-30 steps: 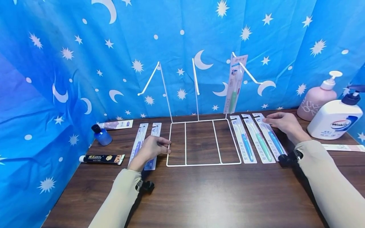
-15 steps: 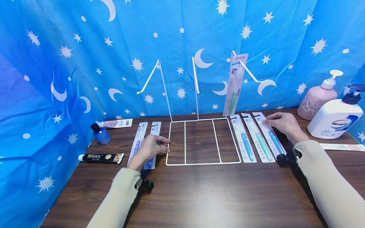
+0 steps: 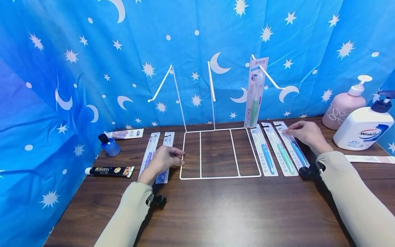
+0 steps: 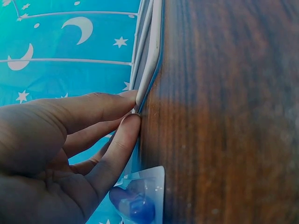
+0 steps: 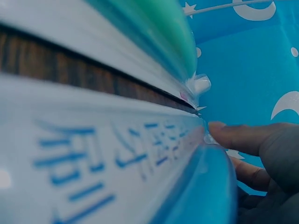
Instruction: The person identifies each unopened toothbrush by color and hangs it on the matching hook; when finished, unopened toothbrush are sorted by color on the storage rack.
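Observation:
My left hand (image 3: 165,159) pinches the left base wire of a white wire display rack (image 3: 200,154) between thumb and fingers, which the left wrist view shows closely. At the right, my right hand (image 3: 305,133) pinches the upper part of a packaged blue toothbrush (image 3: 297,152) lying on the table. Left of it lie a packaged green toothbrush (image 3: 281,151) and another packaged blue toothbrush (image 3: 266,154). One more packaged green toothbrush (image 3: 255,92) hangs from the rack's right hook. Two packaged purple toothbrushes lie by my left hand, the nearer one (image 3: 162,177) partly hidden.
Two pump bottles, one pink (image 3: 342,109) and one white (image 3: 361,132), stand at the right. On the left are a small blue bottle (image 3: 111,147), a black toothpaste tube (image 3: 109,171) and a pale tube (image 3: 126,133). A starry blue curtain (image 3: 191,51) backs the table.
The hanging toothbrush pack has swung slightly, its lower end shifting to the right. Both hands keep almost the same places.

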`<state>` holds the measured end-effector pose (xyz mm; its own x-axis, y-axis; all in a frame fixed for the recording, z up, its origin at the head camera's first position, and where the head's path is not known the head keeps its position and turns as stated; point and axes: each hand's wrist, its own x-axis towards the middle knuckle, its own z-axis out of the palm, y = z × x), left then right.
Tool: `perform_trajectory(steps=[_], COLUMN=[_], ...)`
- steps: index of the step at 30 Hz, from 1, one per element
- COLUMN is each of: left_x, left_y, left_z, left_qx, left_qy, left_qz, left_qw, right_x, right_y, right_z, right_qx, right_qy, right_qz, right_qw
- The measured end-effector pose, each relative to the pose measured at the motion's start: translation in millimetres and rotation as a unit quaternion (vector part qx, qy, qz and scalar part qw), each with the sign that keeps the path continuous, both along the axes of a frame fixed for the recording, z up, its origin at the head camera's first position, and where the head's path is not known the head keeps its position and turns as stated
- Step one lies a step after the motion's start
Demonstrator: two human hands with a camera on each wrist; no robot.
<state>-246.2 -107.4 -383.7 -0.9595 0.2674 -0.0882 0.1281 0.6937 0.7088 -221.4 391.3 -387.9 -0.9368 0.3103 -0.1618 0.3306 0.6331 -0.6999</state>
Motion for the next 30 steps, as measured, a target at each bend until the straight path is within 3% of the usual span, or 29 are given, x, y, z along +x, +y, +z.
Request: perform_trajectory(steps=[17, 23, 30], left_x=[-1.3, -2.1, 0.3], left_y=[-0.9, 0.3, -1.9], left_z=[2.3, 4.2, 1.0], left_qx=[-0.007, -0.005, -0.007], left_qy=[0.006, 0.016, -0.004], left_qz=[-0.007, -0.011, -0.001], left_qw=[0.9999, 0.9998, 1.0], right_x=[-1.5, -2.9, -4.8], right_y=[-5.9, -5.8, -7.6], right_z=[3.7, 6.4, 1.4], right_qx=[0.025, 0.018, 0.019], right_qy=[0.005, 0.002, -0.003], right_qz=[0.006, -0.012, -0.025], right_qw=[1.0, 1.0, 0.999])
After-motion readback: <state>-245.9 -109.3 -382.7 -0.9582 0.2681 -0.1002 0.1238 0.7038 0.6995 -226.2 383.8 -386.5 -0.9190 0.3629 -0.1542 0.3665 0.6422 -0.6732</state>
